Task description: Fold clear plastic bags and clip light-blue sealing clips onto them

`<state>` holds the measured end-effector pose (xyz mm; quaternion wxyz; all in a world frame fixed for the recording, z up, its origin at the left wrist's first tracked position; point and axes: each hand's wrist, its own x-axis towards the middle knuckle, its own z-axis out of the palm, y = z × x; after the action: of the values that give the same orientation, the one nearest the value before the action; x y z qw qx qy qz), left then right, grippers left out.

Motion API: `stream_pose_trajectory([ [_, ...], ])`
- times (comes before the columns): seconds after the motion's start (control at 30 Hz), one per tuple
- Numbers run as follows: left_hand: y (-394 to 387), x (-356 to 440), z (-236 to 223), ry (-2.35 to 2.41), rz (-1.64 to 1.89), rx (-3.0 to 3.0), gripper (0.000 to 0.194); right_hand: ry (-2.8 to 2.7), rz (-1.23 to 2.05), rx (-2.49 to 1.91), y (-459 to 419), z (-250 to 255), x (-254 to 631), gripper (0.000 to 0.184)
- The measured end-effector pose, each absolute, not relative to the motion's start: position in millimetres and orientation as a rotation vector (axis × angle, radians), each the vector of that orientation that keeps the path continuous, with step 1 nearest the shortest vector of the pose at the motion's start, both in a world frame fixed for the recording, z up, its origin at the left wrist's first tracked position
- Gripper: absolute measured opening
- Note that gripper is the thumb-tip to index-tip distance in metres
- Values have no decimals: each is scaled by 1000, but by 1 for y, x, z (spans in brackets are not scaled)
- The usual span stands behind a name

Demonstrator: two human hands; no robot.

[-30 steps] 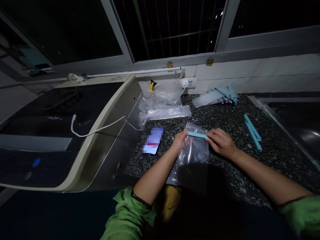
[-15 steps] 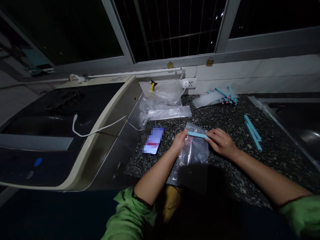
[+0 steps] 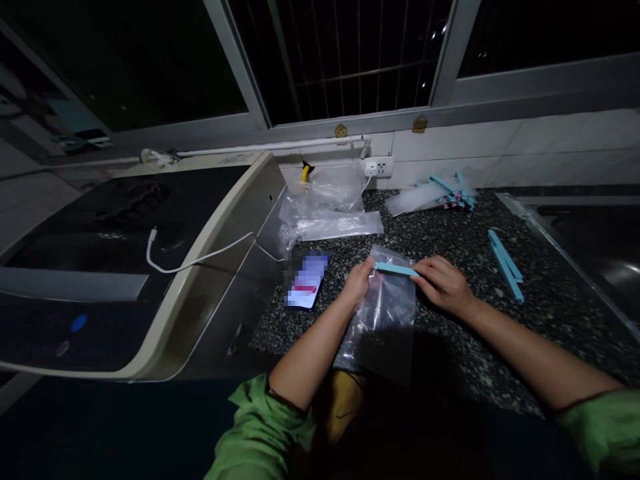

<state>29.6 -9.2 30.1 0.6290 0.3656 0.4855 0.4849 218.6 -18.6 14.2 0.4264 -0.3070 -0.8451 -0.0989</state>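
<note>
A clear plastic bag [image 3: 385, 313] lies on the dark speckled counter [image 3: 450, 240] in front of me. A light blue strip [image 3: 395, 269] runs across the bag near its top. My left hand [image 3: 359, 283] pinches the strip's left end together with the bag. At the strip's right end, my right hand [image 3: 443, 285] has its fingers closed on it. Both forearms come out of green sleeves.
A phone [image 3: 306, 280] lies left of the bag. More clear bags [image 3: 330, 207] sit at the back by a wall socket [image 3: 376, 165]. Loose blue strips [image 3: 505, 263] lie to the right, and a bundle [image 3: 450, 190] at the back. A white cable [image 3: 195, 257] crosses the appliance on the left.
Almost nothing differs: both hands stay on the strip and bag, with only a slight shift of the bag and the view.
</note>
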Motion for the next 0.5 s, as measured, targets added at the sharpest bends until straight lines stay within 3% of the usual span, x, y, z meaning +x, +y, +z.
stream_pose_trajectory([
  [0.5, -7, 30, 28, 1157, 1109, 864, 40, -2029, -201, -755, -22, 18, 217, 17],
])
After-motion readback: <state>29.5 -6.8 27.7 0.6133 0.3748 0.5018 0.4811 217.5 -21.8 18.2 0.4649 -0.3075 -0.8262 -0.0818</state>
